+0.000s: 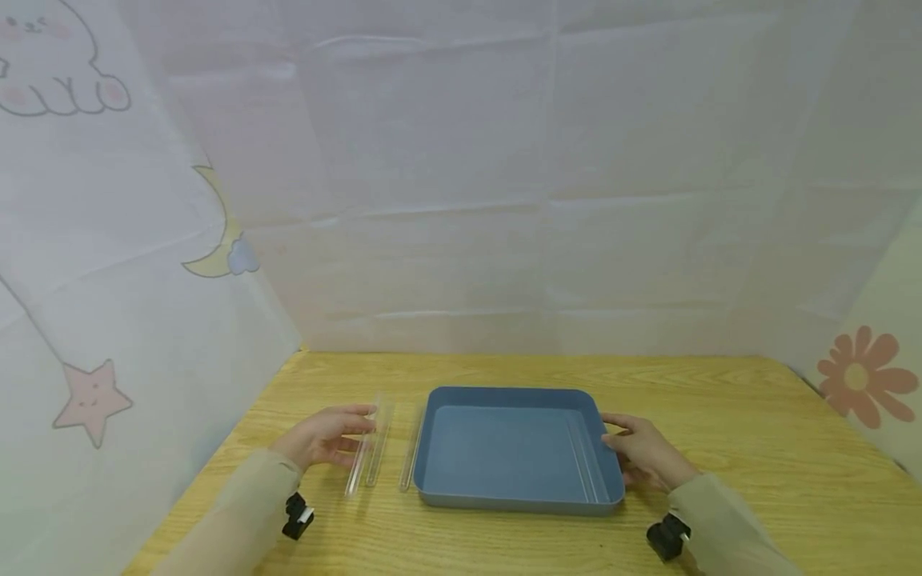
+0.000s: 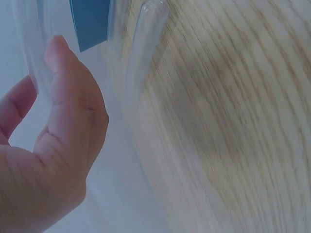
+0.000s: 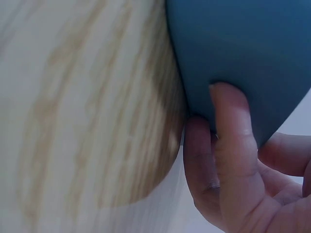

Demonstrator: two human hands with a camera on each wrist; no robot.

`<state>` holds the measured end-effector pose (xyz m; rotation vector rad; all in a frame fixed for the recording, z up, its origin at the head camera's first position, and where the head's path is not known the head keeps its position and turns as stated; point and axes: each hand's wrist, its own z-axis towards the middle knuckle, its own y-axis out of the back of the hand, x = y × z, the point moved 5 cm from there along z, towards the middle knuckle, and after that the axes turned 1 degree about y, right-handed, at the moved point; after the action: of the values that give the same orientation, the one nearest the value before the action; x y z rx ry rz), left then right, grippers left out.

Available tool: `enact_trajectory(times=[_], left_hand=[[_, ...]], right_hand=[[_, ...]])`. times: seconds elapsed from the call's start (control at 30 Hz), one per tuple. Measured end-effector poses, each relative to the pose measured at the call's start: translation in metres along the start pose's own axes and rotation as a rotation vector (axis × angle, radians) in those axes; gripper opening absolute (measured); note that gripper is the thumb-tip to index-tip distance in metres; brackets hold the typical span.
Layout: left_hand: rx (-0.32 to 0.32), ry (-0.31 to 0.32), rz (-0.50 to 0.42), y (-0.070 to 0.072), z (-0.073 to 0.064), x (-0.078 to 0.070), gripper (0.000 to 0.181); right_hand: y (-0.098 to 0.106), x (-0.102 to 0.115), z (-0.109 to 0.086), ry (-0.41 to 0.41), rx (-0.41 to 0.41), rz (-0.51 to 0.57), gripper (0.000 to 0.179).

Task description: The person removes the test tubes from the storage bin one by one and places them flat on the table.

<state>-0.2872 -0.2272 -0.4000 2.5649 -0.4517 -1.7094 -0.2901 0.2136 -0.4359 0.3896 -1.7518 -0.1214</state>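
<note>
My left hand point(image 1: 334, 436) pinches a clear test tube point(image 1: 356, 472) between thumb and fingers, tilted over the left side of the table. Part of that held tube point(image 2: 36, 63) also shows in the left wrist view. Close by lies a second clear test tube point(image 1: 375, 464), its rounded end toward me. A third test tube point(image 1: 409, 464) lies along the left wall of the blue tray point(image 1: 497, 448). My right hand point(image 1: 644, 452) grips the tray's right wall, fingertips point(image 3: 228, 94) against its outer side. Inside the tray, near its right side, are clear tubes point(image 1: 587, 460) lying lengthwise.
The tray rests on a wood-grain table point(image 1: 504, 544). Behind it hangs a pale sheet point(image 1: 540, 200), and printed sheets flank both sides. Each wrist wears a small black device point(image 1: 297, 516).
</note>
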Motion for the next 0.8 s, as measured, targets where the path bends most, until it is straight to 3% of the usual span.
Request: enact_trajectory(times=[0.23,0.8], left_hand=[[0.008,0.002,0.024,0.004,0.001,0.002,0.059],[-0.067,-0.002,0.121,0.018,0.011,0.005,0.058]], right_hand=[[0.000,0.000,0.001,-0.021,-0.002,0.013,0.051],[-0.001,-0.001,0.001,-0.024,-0.004,0.014,0.051]])
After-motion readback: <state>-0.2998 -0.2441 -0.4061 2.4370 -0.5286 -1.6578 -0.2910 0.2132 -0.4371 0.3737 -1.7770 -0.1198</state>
